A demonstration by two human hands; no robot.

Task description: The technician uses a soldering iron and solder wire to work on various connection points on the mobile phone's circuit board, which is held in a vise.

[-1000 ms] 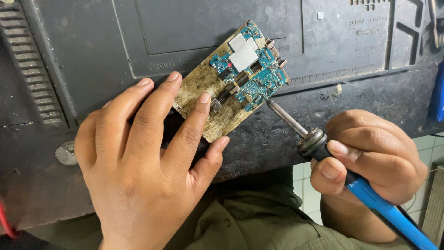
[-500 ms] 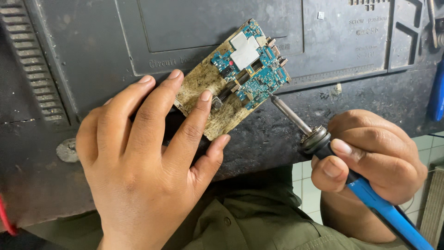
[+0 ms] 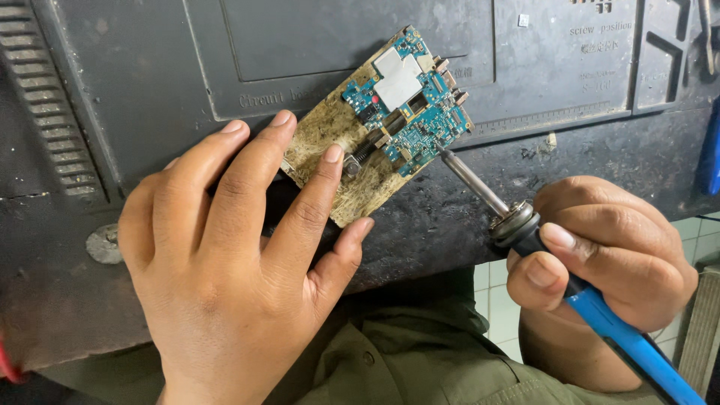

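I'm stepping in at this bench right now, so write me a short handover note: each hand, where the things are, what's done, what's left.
Left hand: flat on the dark work mat, fingertips pinning the worn backing plate that carries the blue circuit board.
Right hand: closed grip on the blue-handled soldering iron, tip at the board's lower right edge.
Done: board seated on the plate and held steady.
Left: whether any joint is finished cannot be told; no solder wire is in view.

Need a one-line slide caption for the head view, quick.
Left hand steadies a holder plate carrying a blue circuit board; right hand brings soldering iron to its edge.
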